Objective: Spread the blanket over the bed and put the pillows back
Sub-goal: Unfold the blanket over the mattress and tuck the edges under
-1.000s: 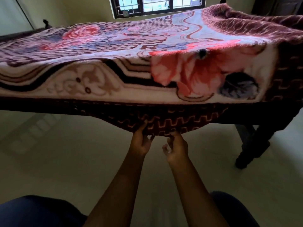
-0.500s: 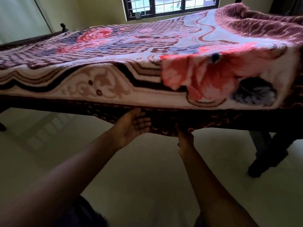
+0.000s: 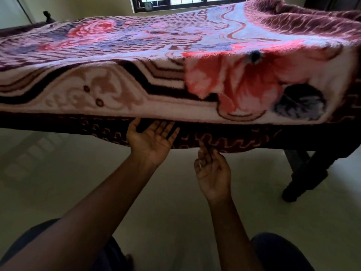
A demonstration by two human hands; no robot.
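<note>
While left hand (image 3: 151, 140) spreads palm-up under the plush floral blanket (image 3: 117, 98), best smooth its hem toward three o'clock (right hand (image 3: 213, 171): grip unclear).

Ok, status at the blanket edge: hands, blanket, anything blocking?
Left hand open, palm up, against hem. Right hand fingertips at hem, grip unclear. Blanket draped over bed, bunched far right. No pillows in view.

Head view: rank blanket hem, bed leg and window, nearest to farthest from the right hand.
1. Blanket hem, just above the right hand.
2. Bed leg, off to its right.
3. Window, farthest back, at the top of the view.
</note>
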